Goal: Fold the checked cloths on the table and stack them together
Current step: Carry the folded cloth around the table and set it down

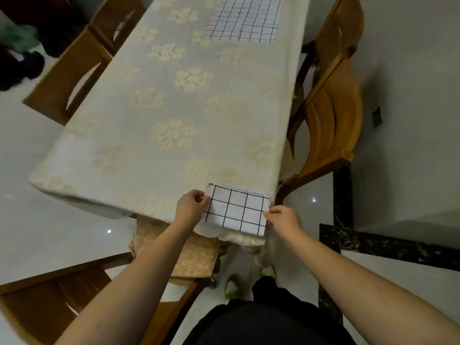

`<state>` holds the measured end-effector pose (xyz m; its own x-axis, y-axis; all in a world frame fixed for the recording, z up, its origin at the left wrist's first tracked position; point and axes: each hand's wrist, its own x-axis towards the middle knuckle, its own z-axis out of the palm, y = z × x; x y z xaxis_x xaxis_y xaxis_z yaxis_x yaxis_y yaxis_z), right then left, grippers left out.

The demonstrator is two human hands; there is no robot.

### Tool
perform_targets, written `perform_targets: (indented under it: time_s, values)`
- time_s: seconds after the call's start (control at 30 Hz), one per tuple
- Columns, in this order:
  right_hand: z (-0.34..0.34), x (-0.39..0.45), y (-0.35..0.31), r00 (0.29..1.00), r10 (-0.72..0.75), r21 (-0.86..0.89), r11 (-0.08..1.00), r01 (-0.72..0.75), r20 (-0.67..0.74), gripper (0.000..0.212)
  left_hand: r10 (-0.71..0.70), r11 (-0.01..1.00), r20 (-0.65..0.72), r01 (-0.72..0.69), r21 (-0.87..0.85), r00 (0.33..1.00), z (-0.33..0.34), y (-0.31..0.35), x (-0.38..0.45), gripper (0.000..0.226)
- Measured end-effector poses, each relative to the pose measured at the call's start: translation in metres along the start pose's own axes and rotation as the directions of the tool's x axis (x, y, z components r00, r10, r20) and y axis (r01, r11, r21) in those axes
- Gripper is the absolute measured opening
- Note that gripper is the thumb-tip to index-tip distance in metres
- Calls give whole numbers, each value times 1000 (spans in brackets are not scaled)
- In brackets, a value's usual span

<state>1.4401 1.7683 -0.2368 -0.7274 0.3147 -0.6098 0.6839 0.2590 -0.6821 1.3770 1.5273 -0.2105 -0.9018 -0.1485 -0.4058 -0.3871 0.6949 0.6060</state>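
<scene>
Pinching both short ends of the folded checked cloth [237,210]: left hand [190,207] has thumb and fingers closed on its left edge, right hand [283,219] nips the near right corner. Cloth lies flat between my hands on the table's near right corner, long axis running hand to hand, its near edge right at the table [159,108] edge.

Unfolded checked cloths [245,18] lie straight ahead of the grip at the far end, well apart, toward the right side. Right hand is on the nearer line to them, I judge; it's a long reach either way. Next call is whether this fold is finished or needs one more.

Surface is a pale floral tablecloth. Wooden chairs [333,108] flank both sides; one sits below my left arm. Glossy light floor, dim room.
</scene>
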Motion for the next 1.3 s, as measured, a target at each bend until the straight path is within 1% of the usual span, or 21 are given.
perform_targets:
  time_s: [0.13,0.3,0.47,0.67,0.77,0.8,0.83,0.87,0.9,0.93,1.0,1.03,1.07,1.13,1.17,1.2,1.27,1.3]
  values:
    - [5,9,-9,1000,-4,-32,999,4,-23,16,-15,1000,-1,15,24,1000,2,-1,10,16]
    - [8,12,-18,998,-16,-81,997,11,-57,10,-8,995,-4,8,102,1000,6,-8,15,17]
    - [12,12,-17,996,-15,-133,991,4,-83,10,10,995,-6,-9,102,1000,8,-13,18,16]
    - [14,13,-14,995,7,-203,979,-27,-99,11,18,996,-10,-18,85,1000,12,-15,21,20]
    - [17,10,-11,987,-4,-165,986,-23,-161,19,28,999,-99,-32,-36,995,12,-19,22,24]
    - [18,8,-11,977,-21,-132,991,-8,-214,23,56,996,-146,-65,-59,988,12,-20,20,24]
    - [19,6,-12,957,-59,-118,993,27,-284,26,118,991,-192,-128,-41,974,12,-21,19,24]
    - [20,4,-14,928,-125,-136,987,82,-351,27,212,977,-226,-214,13,951,13,-22,17,25]
    - [22,3,-15,896,-214,-192,970,148,-390,27,326,945,-237,-314,88,915,15,-22,14,25]
    - [25,3,-16,861,-318,-274,936,220,-396,28,442,895,-216,-413,169,870,17,-21,11,27]
    - [36,0,-16,810,-501,-433,830,351,-304,29,631,755,-105,-577,312,769,28,-21,5,32]
    - [43,-1,-16,794,-562,-488,773,405,-232,30,678,691,-29,-624,365,734,36,-23,3,35]
    - [52,0,-17,779,-607,-542,711,447,-154,32,693,647,44,-648,402,720,44,-26,2,40]
    - [69,5,-19,736,-676,-676,549,491,-15,39,673,599,162,-660,453,722,57,-33,3,49]
    - [75,9,-20,732,-680,-731,476,490,48,46,655,584,198,-655,480,729,61,-36,6,52]
    - [79,13,-19,756,-644,-760,433,485,116,53,627,580,231,-644,500,744,63,-38,10,54]
    - [81,22,-9,833,-512,-796,405,450,211,60,579,555,307,-641,530,755,65,-41,15,58]
    - [81,24,-2,848,-482,-812,392,433,220,62,569,532,340,-650,543,749,65,-44,17,60]
